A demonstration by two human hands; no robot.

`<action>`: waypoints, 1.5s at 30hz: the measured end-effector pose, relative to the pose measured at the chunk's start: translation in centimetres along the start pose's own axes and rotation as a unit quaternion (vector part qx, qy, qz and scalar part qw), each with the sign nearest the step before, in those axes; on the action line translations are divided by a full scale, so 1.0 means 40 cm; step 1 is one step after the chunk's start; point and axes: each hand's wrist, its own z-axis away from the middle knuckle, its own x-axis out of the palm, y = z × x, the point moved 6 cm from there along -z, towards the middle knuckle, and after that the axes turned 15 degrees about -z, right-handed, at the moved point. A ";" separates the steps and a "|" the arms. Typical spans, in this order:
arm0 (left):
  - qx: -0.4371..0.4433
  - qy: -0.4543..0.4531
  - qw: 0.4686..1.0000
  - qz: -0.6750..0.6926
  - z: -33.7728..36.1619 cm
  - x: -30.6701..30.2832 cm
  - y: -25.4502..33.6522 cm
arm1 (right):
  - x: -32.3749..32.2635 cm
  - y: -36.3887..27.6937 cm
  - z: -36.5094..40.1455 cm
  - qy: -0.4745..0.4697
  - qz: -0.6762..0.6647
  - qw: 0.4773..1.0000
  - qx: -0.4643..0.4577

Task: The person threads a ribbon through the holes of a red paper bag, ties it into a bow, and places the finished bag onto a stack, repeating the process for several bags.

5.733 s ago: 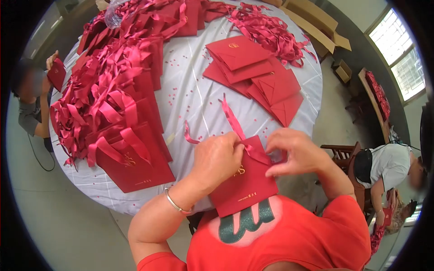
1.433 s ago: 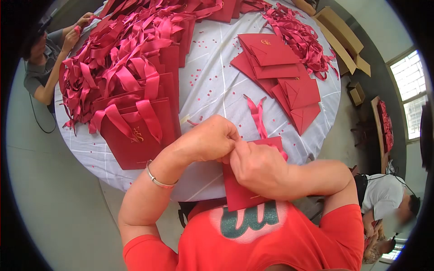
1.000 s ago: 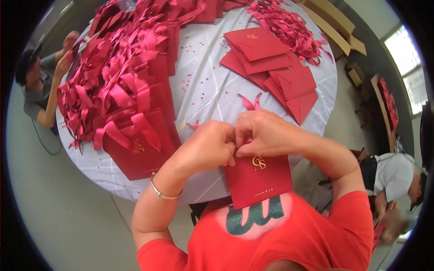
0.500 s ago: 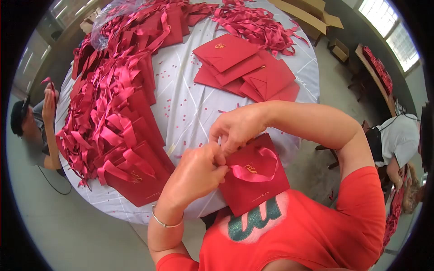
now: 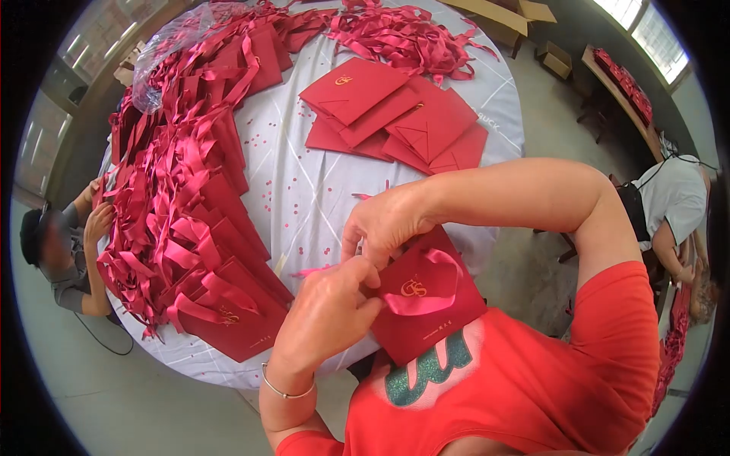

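The red bag (image 5: pixel 427 328) lies just beside the left hand (image 5: pixel 327 305) and below the right hand (image 5: pixel 386 222), apparently propped against the shirt (image 5: pixel 525 372) to free both; fingers bend narrow and close together near the ribbon loop (image 5: pixel 418 305); they cover the bag's nearest corner, so I cannot tell what either grips.

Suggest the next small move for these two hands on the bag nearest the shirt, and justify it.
Probably a gentle tug on the ribbon with the left hand, the right hand steadying the red bag: the ribbon curves across the bag's front toward the left fingers, and both hands meet at its edge. What their fingertips grip is hidden.
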 end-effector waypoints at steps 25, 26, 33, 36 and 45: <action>0.080 0.053 0.983 -0.159 0.036 0.001 0.033 | -0.031 -0.037 0.021 0.126 -0.047 0.985 -0.105; 0.080 0.053 0.983 -0.158 0.036 -0.001 0.030 | -0.031 -0.046 0.025 0.142 -0.047 0.981 -0.124; 0.092 0.057 0.983 -0.147 0.026 0.011 0.033 | -0.070 -0.122 -0.017 0.312 0.269 0.847 -0.337; 0.076 0.080 0.986 -0.127 0.025 0.002 0.025 | -0.086 -0.131 -0.053 0.329 0.287 0.825 -0.358; 0.025 0.110 0.982 -0.154 0.014 0.001 -0.018 | -0.043 -0.109 0.154 0.404 0.352 0.683 -0.496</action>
